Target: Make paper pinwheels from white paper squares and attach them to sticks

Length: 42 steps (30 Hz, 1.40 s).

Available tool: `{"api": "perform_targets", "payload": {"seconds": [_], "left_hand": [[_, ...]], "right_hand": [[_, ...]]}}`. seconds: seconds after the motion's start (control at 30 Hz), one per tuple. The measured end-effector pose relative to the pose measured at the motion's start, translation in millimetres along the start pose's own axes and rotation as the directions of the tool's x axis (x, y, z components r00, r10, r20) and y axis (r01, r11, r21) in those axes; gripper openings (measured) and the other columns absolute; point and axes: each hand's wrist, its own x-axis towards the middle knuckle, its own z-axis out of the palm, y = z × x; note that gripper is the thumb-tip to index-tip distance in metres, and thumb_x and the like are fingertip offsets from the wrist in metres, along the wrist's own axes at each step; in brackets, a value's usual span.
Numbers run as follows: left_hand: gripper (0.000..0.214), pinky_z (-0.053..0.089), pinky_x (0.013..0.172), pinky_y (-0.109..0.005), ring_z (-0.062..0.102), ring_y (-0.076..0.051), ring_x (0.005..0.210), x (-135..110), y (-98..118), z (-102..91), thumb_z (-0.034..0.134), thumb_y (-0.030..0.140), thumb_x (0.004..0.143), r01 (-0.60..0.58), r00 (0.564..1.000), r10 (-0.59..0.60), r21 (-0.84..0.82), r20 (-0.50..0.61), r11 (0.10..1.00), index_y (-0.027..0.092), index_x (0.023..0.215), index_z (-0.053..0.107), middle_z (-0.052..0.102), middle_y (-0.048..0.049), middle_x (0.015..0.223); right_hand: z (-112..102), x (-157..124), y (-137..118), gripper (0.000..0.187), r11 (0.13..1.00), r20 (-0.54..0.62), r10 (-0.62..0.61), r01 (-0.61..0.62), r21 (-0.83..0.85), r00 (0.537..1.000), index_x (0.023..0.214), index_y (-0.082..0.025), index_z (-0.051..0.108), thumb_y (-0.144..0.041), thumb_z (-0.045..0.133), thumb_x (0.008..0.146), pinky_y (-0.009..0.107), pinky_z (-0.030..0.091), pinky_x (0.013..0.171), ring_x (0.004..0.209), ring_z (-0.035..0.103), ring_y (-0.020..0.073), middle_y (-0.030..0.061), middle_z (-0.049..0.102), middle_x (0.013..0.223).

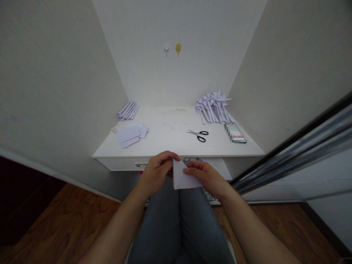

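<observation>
Over my lap, in front of the shelf's edge, I hold a white sheet of paper (184, 180) folded into a triangle. My left hand (158, 169) pinches it at the upper left corner. On its right side my right hand (206, 175) grips it, thumb on top and fingers partly hidden behind. Scissors (199, 135) with black handles lie on the shelf just beyond my hands, blades apart and pointing left. Loose flat paper pieces (129, 134) overlap at the left of the shelf.
Rolled paper pieces (128, 110) lie at the back left of the white shelf (165, 145). A larger heap of paper rolls (211, 108) sits at the back right, a phone-like object (235, 132) before it. Below, a drawer (217, 165) stands partly open. Walls close in both sides.
</observation>
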Motion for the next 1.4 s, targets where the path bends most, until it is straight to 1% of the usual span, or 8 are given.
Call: {"api": "perform_targets", "payload": {"seconds": [0.23,0.37,0.57,0.77,1.03,1.2,1.3,1.4], "left_hand": [[0.013,0.051,0.053,-0.024,0.062,-0.016,0.062,-8.6,7.7,0.0,0.073,0.029,0.072,-0.028,1.000,0.028,-0.020,-0.005,0.999,0.018,0.079,0.072,0.069,-0.0008,0.069],[0.014,0.046,0.055,-0.021,0.057,-0.012,0.061,-11.7,5.8,2.1,0.076,0.023,0.070,-0.077,0.996,0.076,-0.022,-0.042,0.997,0.017,0.081,0.071,0.066,0.0015,0.068],[0.048,0.050,0.063,-0.023,0.064,-0.014,0.073,-16.7,-7.3,5.9,0.083,0.032,0.069,-0.101,0.987,0.082,-0.143,-0.135,0.985,0.022,0.113,0.066,0.072,0.0001,0.090],[0.024,0.045,0.052,-0.024,0.056,-0.014,0.056,-18.3,-29.4,7.2,0.082,0.037,0.070,-0.015,0.990,-0.002,-0.119,-0.141,0.993,0.015,0.075,0.074,0.067,-0.0004,0.062],[0.033,0.052,0.058,-0.027,0.064,-0.016,0.058,14.4,-38.5,1.2,0.084,0.044,0.070,0.021,0.987,-0.043,-0.141,-0.157,0.990,0.015,0.083,0.077,0.073,-0.0016,0.067],[0.035,0.054,0.059,-0.027,0.065,-0.017,0.058,43.2,-53.1,-3.9,0.090,0.045,0.068,0.030,0.986,-0.049,-0.123,-0.156,0.992,0.014,0.077,0.076,0.073,-0.0021,0.065],[0.043,0.054,0.055,-0.027,0.065,-0.018,0.056,47.0,-61.5,-7.9,0.090,0.052,0.067,0.049,0.982,-0.074,-0.142,-0.175,0.989,0.015,0.082,0.075,0.072,-0.0010,0.064],[0.050,0.055,0.051,-0.028,0.066,-0.019,0.056,41.2,-62.3,-9.6,0.090,0.058,0.066,0.072,0.977,-0.103,-0.171,-0.184,0.983,0.015,0.087,0.073,0.071,-0.0004,0.063]], "right_hand": [[0.1,-11.2,-5.2,0.033,0.995,0.021,-0.035,0.036,-0.091,0.999,0.076,-0.019,0.076,-0.050,0.086,0.071,0.026,0.045,0.054,0.056,0.059,0.0136,-0.0018,0.069,0.065],[-2.3,-14.3,-3.6,0.028,0.981,0.031,-0.072,0.076,-0.178,0.997,0.072,-0.018,0.079,-0.044,0.087,0.073,0.025,0.037,0.054,0.056,0.053,0.0122,-0.0018,0.067,0.063],[1.1,-9.0,-0.2,0.032,0.970,-0.037,-0.172,0.162,-0.182,0.984,0.071,-0.019,0.078,-0.050,0.084,0.075,0.028,0.036,0.056,0.057,0.052,0.0139,-0.0018,0.066,0.063],[5.1,9.8,8.3,0.036,0.963,-0.113,-0.236,0.216,-0.162,0.965,0.076,-0.020,0.077,-0.056,0.082,0.072,0.029,0.044,0.058,0.061,0.056,0.0162,-0.0002,0.068,0.067],[-2.7,42.6,8.7,0.039,0.929,-0.127,-0.303,0.263,-0.260,0.944,0.073,-0.020,0.073,-0.058,0.078,0.075,0.029,0.049,0.059,0.059,0.061,0.0157,-0.0003,0.067,0.063],[-20.8,68.2,-0.3,0.032,0.826,-0.153,-0.381,0.262,-0.498,0.912,0.079,-0.019,0.078,-0.050,0.074,0.084,0.031,0.054,0.064,0.065,0.067,0.0183,0.0030,0.074,0.069],[-52.9,86.5,-18.8,0.020,0.699,-0.266,-0.482,0.183,-0.691,0.835,0.101,-0.019,0.079,-0.037,0.072,0.094,0.037,0.057,0.090,0.098,0.072,0.0226,0.0085,0.080,0.106],[-87.8,103.6,-37.7,0.029,0.552,-0.343,-0.540,0.015,-0.834,0.768,0.127,-0.019,0.069,-0.033,0.068,0.102,0.051,0.055,0.104,0.121,0.066,0.0281,0.0116,0.066,0.139]]}}
